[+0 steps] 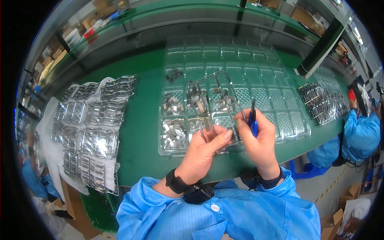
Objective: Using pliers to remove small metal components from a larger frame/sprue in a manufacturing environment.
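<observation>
Over a clear compartment tray (258, 98), I hold a thin rectangular frame (234, 91) with dark and shiny parts attached. My left hand (204, 149) grips its near edge, thumb pressed against the fingers. My right hand (258, 138) pinches the frame's right side while curled around blue-handled cutters (254, 123), whose dark jaws point away from me. Small metal pieces (174, 134) fill the tray's near-left compartment, and more pieces (173, 105) lie in the one beyond it. My hands partly hide the frame's near end.
Stacked shiny frames (98, 142) lie on white sheeting (50, 140) to the left. More frames (318, 104) stand at the right, near a dark post (324, 50). A co-worker in blue (362, 128) is at the far right. The table (140, 140) is green.
</observation>
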Tool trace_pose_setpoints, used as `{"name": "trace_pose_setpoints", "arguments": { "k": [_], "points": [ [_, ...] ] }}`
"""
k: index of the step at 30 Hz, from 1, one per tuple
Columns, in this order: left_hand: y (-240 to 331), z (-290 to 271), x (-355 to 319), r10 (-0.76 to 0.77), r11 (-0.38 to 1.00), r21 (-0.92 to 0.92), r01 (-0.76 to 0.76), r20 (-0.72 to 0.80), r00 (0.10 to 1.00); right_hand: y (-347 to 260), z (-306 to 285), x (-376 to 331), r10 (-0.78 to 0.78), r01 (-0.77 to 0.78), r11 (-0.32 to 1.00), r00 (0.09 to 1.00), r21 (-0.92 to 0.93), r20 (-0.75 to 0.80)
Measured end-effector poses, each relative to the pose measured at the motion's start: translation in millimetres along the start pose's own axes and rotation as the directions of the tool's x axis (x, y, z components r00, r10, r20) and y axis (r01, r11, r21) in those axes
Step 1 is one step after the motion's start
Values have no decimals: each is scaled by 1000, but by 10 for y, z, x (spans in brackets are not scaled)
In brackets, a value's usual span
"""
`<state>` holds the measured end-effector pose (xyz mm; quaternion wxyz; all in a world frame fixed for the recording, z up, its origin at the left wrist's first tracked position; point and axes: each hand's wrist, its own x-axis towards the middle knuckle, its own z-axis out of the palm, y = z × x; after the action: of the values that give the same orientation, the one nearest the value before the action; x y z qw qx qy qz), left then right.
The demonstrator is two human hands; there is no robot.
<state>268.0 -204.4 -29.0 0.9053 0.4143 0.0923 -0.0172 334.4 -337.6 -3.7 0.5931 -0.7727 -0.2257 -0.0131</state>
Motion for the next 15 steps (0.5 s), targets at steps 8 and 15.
{"name": "trace_pose_setpoints", "arguments": {
  "k": [8,15],
  "points": [
    [125,-54,-14,4,989,-148,-18,-95,995,235,-238,-97,-178,240,913,962,-330,207],
    [115,-71,-34,-18,985,-172,12,-36,999,179,-153,-140,-233,364,863,903,-352,361]
  ]
}}
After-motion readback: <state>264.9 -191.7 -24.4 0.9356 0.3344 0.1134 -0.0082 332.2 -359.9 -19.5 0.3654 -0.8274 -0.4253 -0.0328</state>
